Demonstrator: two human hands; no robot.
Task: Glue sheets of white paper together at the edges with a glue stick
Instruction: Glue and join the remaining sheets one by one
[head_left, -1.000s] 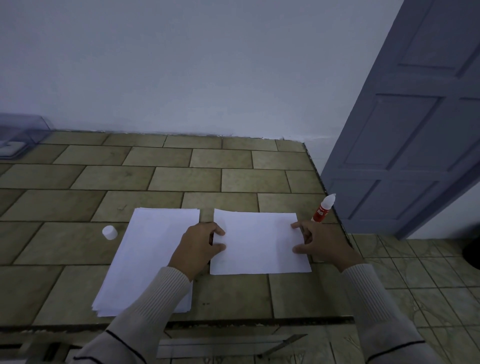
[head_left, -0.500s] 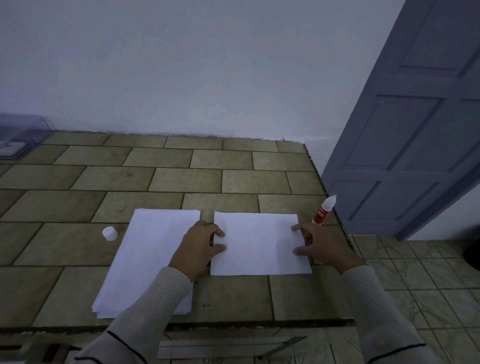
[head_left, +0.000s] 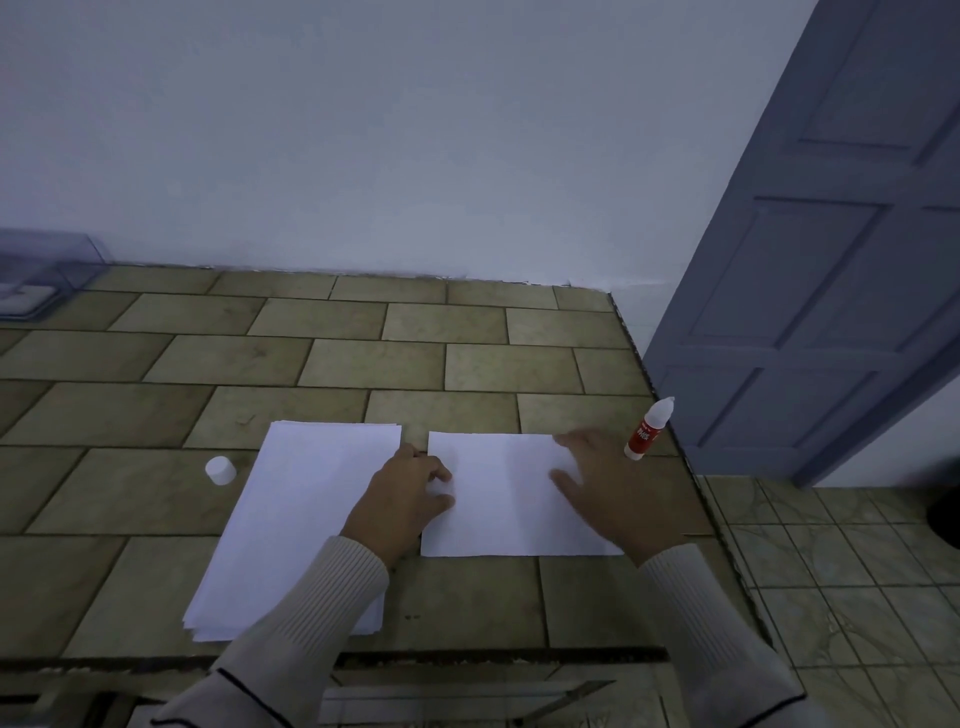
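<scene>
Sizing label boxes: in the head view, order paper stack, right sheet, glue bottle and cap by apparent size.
1. paper stack
2. right sheet
3. glue bottle
4. cap
The stack lies nearer the camera, possibly enlarging it.

Stack (head_left: 301, 509) on counter (head_left: 363, 358), near front edge. Sheet (head_left: 498, 499) just right of stack, narrow gap between. Cap (head_left: 220, 470) left of stack, near its far corner. Glue (head_left: 648, 428) stands at counter's right edge, beside sheet's far right corner. Left hand (head_left: 405, 499) on sheet's left edge, right hand (head_left: 602, 483) on its right part. Box (head_left: 47, 275) far left, against wall. Door (head_left: 831, 260) right of counter.
</scene>
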